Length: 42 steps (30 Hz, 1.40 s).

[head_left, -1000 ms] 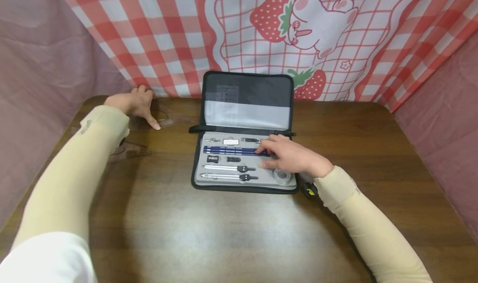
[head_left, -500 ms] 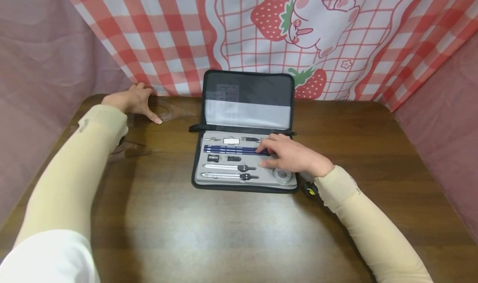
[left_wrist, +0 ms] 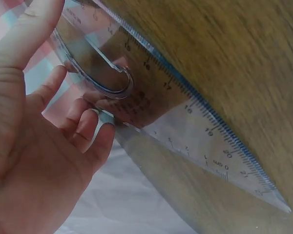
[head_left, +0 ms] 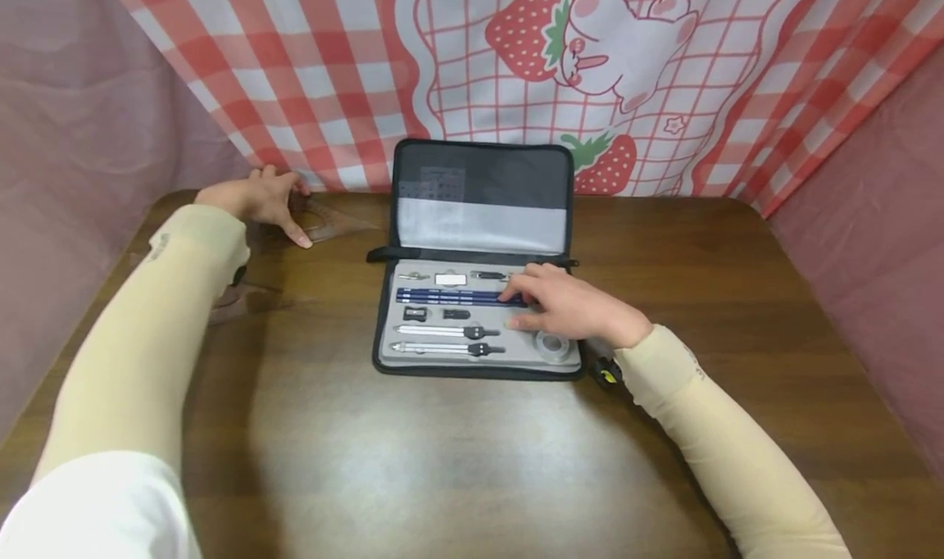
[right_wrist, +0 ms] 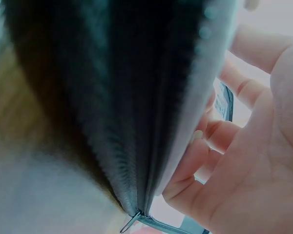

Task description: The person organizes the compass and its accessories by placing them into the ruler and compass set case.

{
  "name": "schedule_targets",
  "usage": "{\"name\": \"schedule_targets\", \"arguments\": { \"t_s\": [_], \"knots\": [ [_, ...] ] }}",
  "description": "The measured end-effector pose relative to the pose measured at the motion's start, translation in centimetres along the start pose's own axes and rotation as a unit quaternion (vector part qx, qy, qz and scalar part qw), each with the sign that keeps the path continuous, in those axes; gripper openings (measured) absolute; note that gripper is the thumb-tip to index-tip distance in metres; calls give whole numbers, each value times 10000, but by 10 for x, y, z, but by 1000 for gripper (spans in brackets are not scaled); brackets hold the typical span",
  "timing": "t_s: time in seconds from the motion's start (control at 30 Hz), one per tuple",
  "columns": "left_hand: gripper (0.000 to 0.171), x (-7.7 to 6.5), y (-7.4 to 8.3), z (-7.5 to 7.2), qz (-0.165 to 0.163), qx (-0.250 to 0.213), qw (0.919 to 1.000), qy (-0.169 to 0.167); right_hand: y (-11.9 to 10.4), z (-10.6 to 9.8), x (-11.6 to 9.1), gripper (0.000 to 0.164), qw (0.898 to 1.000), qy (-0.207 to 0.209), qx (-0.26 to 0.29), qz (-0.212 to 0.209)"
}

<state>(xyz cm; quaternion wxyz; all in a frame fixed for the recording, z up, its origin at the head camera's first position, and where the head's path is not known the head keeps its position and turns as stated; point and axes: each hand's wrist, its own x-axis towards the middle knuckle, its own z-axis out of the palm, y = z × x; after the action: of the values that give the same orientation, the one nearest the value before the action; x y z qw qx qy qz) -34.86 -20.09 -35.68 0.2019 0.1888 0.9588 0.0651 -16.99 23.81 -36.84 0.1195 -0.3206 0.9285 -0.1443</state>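
My left hand [head_left: 269, 202] is at the table's back left, pinching a clear set square [head_left: 339, 224] by its left part. In the left wrist view, the set square [left_wrist: 185, 114] shows its printed scale and curved cut-out, with the thumb on one side and fingers at the lower edge. An open black zip case [head_left: 479, 372] lies mid-table. My right hand [head_left: 571, 301] rests on its grey insert, fingertips at the blue pencils [head_left: 442, 297] and thumb lower down; it covers the pencils' right ends. The right wrist view shows the case's zipped edge [right_wrist: 132, 146] close up.
The insert holds two compasses [head_left: 442, 330], a white eraser [head_left: 451, 279], a sharpener [head_left: 415, 314] and a round clear item [head_left: 551, 346]. Another clear drawing tool [head_left: 239, 301] lies beside the left forearm. A checked curtain [head_left: 324, 75] hangs along the table's back edge.
The left hand has shifted slightly, and the set square now shows more clearly beside the thumb. The right hand stays on the case. The whole view has shifted a little.
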Motion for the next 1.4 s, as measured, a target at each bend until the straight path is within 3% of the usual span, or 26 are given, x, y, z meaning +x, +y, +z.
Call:
{"name": "schedule_targets", "arguments": {
  "t_s": [0.3, 0.73, 1.1, 1.3, 1.4],
  "knots": [
    [105, -5, 3, -2, 253, 221, 9994, 9, 2, 2, 2, 34, 10000, 59, -35, -15],
    [101, -3, 0, 2, 271, 122, 9994, 166, 2, 4, 3, 34, 10000, 43, -24, 11],
    [116, -4, 3, 2, 104, -74, 9981, 610, -1, 1, 3, 34, 10000, 31, -3, 24],
    [125, -6, 7, 0, 552, -350, 9924, 1038, -1, 0, 3, 35, 10000, 3, 8, 65],
    [117, -5, 7, 1, 816, -367, 9881, 1249, -1, 0, 3, 35, 10000, -9, 25, 81]
  ]
}}
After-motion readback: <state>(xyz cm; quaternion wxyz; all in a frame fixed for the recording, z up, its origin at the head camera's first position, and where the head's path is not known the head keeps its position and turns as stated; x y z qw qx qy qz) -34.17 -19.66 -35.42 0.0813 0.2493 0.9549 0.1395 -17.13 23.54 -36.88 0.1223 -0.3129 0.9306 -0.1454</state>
